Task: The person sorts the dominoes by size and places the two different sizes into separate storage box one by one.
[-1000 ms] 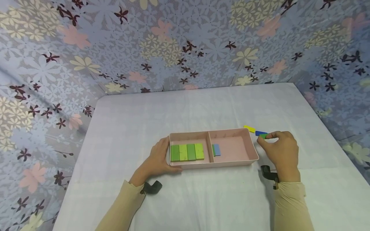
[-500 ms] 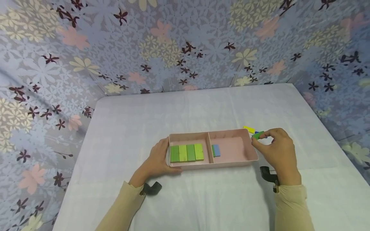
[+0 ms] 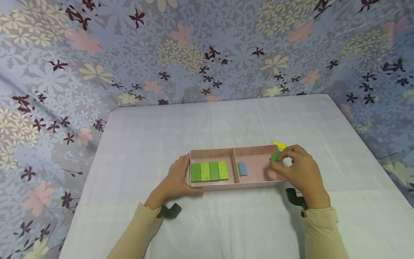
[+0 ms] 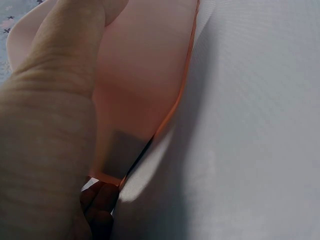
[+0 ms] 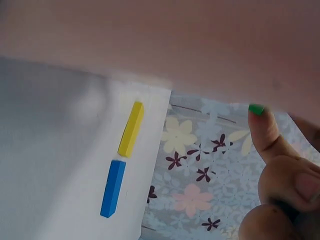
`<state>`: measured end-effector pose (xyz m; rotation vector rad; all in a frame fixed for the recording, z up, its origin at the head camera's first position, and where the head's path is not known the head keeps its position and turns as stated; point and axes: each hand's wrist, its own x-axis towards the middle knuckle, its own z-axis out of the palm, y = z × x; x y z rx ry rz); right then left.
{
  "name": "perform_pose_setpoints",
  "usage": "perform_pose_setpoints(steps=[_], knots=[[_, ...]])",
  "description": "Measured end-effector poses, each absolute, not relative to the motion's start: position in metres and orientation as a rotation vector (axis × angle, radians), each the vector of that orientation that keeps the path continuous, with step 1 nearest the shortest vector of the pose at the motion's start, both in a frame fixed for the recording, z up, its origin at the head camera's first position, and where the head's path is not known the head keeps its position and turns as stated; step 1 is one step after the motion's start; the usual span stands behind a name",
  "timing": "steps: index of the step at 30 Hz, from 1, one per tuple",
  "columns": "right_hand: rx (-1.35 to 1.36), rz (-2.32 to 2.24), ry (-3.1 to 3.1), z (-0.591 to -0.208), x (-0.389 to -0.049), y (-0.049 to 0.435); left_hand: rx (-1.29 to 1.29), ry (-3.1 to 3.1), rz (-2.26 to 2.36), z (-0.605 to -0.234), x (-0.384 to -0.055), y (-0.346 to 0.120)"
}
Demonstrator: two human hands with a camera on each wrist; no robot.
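Note:
A pink two-compartment box stands on the table. My left hand holds its left end, thumb along the front wall and fingers at the end wall. In the left wrist view the thumb lies against the pink wall. Over the right compartment, my right hand pinches a green block between thumb and fingers; only a green tip shows in the right wrist view. Several green and yellow-green blocks lie in a row in the left compartment. Beside the divider, a light blue block sits against a green one.
A yellow block and a blue block lie end to end on the white-covered table, behind the box's right end. My right hand hides the blue one in the head view. Floral cloth hangs behind the table.
My right hand has lifted the green block from beside the blue one and carried it left, over the box's right compartment. My left hand stays at the box's left end.

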<state>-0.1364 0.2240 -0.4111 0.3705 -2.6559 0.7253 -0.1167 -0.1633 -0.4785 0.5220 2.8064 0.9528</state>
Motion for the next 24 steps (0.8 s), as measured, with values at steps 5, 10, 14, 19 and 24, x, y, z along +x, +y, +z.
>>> perform_pose_setpoints(steps=[5,10,14,19,24], knots=[[0.459,0.674,-2.649,-0.413,-0.138,0.218,0.531,2.809,0.953,-0.478,-0.117,-0.163],[0.553,0.652,-2.616,-0.415,-0.141,0.214,0.534,2.807,0.958,-0.478,-0.117,-0.163],[0.605,0.651,-2.604,-0.416,-0.143,0.208,0.532,2.801,0.951,-0.479,-0.117,-0.163],[0.651,0.705,-2.651,-0.416,-0.147,0.2,0.533,2.807,0.933,-0.479,-0.117,-0.163],[0.709,0.71,-2.716,-0.418,-0.149,0.193,0.539,2.813,0.932,-0.478,-0.118,-0.164]])
